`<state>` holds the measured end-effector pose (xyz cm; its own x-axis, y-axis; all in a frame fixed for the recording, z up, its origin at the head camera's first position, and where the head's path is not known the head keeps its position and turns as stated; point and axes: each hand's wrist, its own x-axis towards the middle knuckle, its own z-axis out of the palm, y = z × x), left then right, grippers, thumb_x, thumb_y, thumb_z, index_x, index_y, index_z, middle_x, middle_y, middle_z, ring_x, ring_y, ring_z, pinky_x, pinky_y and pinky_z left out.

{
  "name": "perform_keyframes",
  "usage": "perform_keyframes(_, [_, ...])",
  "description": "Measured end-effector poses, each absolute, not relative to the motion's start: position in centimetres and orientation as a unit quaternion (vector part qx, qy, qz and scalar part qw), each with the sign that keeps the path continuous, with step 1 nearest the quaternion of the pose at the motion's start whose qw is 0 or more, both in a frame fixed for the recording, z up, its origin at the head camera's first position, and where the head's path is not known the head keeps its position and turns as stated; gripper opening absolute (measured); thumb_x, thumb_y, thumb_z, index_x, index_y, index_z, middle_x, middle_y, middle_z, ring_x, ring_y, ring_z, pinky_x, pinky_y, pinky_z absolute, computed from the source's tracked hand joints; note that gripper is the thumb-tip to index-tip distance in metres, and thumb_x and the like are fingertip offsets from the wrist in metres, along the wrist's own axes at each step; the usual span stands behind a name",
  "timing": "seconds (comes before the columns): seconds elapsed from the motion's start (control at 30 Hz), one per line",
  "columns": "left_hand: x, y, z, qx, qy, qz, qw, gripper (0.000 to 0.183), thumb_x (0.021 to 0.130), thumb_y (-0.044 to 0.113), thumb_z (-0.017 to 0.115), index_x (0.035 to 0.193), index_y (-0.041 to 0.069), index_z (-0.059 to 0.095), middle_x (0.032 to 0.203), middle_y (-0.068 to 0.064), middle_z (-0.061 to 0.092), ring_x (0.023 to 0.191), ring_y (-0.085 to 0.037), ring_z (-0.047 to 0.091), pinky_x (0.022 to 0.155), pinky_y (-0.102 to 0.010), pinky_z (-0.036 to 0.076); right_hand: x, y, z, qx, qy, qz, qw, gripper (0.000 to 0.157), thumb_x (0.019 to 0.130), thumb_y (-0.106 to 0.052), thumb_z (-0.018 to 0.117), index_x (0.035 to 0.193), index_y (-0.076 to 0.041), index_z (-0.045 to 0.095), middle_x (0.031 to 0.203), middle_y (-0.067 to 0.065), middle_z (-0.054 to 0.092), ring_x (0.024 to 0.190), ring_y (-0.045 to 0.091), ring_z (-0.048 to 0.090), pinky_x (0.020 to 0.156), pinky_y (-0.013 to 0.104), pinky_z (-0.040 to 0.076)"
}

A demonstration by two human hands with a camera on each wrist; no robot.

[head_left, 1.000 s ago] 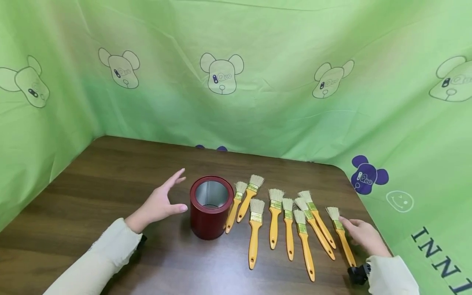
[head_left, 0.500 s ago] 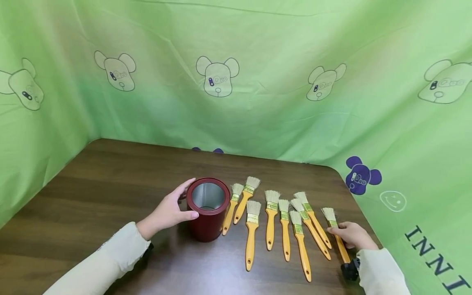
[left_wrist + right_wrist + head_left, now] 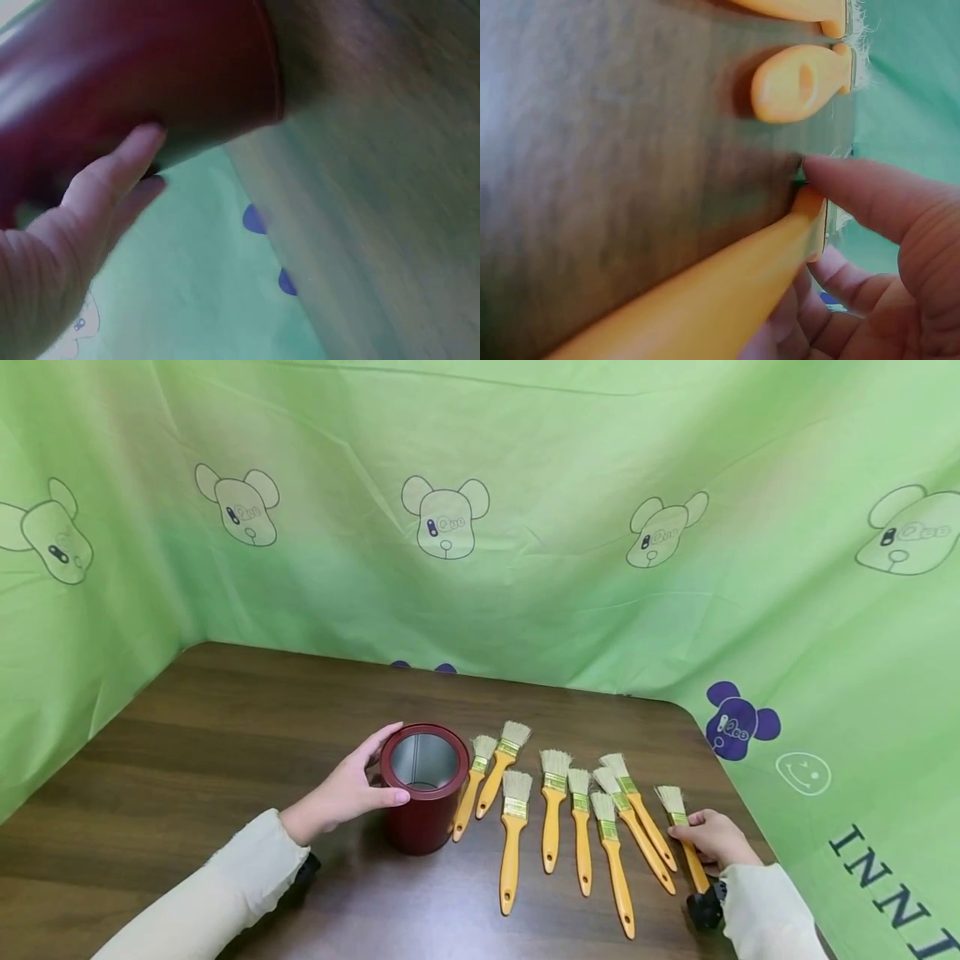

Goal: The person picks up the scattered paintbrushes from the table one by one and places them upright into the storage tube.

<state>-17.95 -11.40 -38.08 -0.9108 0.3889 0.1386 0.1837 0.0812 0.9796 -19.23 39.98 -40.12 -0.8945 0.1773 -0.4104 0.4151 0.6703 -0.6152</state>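
A dark red cylindrical canister [image 3: 424, 825], hollow and grey inside, stands upright left of the brushes. My left hand [image 3: 341, 793] holds it from the left, thumb on the near side and fingers around the far side just below the rim. In the left wrist view, fingertips [image 3: 146, 142] lie along the canister's wall [image 3: 180, 67]. At the far right, my right hand [image 3: 720, 839] pinches a paintbrush [image 3: 672, 802] near its metal band. Its yellow handle [image 3: 705, 300] runs back under the wrist in the right wrist view, close along the tabletop.
Several more yellow-handled paintbrushes [image 3: 583, 843] lie between the canister and my right hand, bristles pointing away. Two of them [image 3: 501, 768] lie close against the canister's right side. A green printed cloth [image 3: 525, 593] hangs behind the brown wooden table [image 3: 247, 727] and along its sides.
My left hand has moved right from beside the canister and taken hold of it. My right thumb and fingers have come down and closed on the rightmost paintbrush.
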Motion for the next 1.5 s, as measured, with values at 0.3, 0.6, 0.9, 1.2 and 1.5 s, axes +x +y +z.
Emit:
perform_keyframes(0.3, [-17.7,-11.2,-36.7,0.123,0.732,0.655,0.144,0.088,0.081,0.009,0.075,0.151,0.012,0.022,0.139,-0.028,0.038,0.123,-0.045,0.044,0.07,-0.05,0.052,-19.3,39.8,-39.6,0.151,0.893,-0.392,0.162,0.031,0.082,-0.013,0.066,0.096,0.006,0.046,0.081,0.009,0.053,0.072,0.021,0.055,0.063,0.041,0.049])
perform_keyframes(0.6, [-17.5,-11.2,-37.7,0.149,0.717,0.671,0.116,0.087,0.08,0.011,0.076,0.149,0.006,0.023,0.138,-0.028,0.037,0.119,-0.045,0.045,0.084,-0.04,0.05,-19.5,37.8,-36.6,0.131,0.874,-0.445,0.145,0.03,0.088,-0.014,0.061,0.106,0.006,0.046,0.072,-0.001,0.05,0.06,0.011,0.051,0.055,0.03,0.05])
perform_keyframes(0.9, [-17.5,-11.2,-37.9,0.139,0.714,0.677,0.111,0.087,0.079,0.012,0.077,0.149,0.009,0.024,0.138,-0.027,0.037,0.119,-0.046,0.045,0.08,-0.043,0.052,-20.0,34.1,-33.2,0.09,0.815,-0.562,0.111,0.027,0.093,-0.014,0.06,0.114,-0.002,0.047,0.081,-0.007,0.059,0.068,0.009,0.059,0.064,0.03,0.054])
perform_keyframes(1.2, [-17.6,-11.0,-37.9,0.129,0.726,0.666,0.11,0.087,0.078,0.014,0.078,0.149,0.011,0.027,0.136,-0.026,0.04,0.109,-0.038,0.051,0.066,-0.037,0.051,-19.8,29.7,-31.9,0.12,0.592,-0.796,0.017,0.024,0.094,-0.007,0.059,0.107,-0.013,0.041,0.08,-0.005,0.063,0.07,0.008,0.064,0.069,0.029,0.055])
perform_keyframes(1.5, [-17.4,-11.0,-37.9,0.126,0.727,0.666,0.105,0.085,0.078,0.011,0.077,0.148,0.011,0.028,0.134,-0.025,0.04,0.106,-0.037,0.051,0.067,-0.037,0.051,-19.4,22.5,-31.1,0.087,0.552,-0.825,-0.077,0.019,0.094,-0.003,0.058,0.105,-0.01,0.044,0.082,-0.002,0.059,0.069,0.009,0.061,0.065,0.028,0.055])
